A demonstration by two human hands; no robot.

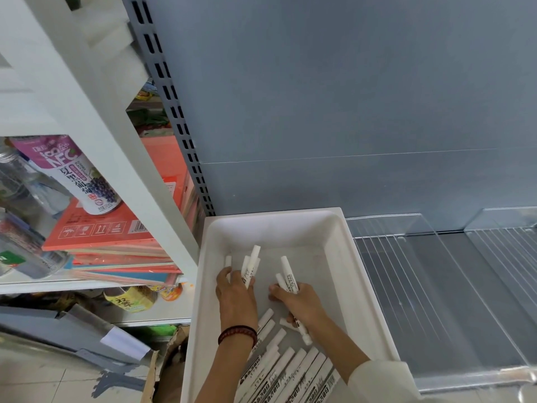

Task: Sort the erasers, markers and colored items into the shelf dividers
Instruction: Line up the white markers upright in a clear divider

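Note:
A white plastic bin (345, 228) sits on the grey shelf and holds white markers. Both my hands are inside it. My left hand (235, 295) grips a few upright white markers (251, 264), their caps sticking up past my fingers. My right hand (302, 303) grips another small bundle of white markers (287, 274), with one end poking out below the palm. Several more white markers (290, 370) lie side by side in a row at the bin's near end. I see no erasers or colored items here.
Clear plastic dividers (430, 257) stand on the grey shelf (465, 301) right of the bin, against the grey back panel. To the left, a white rack holds a drink can (81, 175), bottles and a stack of orange boxes (116, 237). A cardboard box sits on the floor below.

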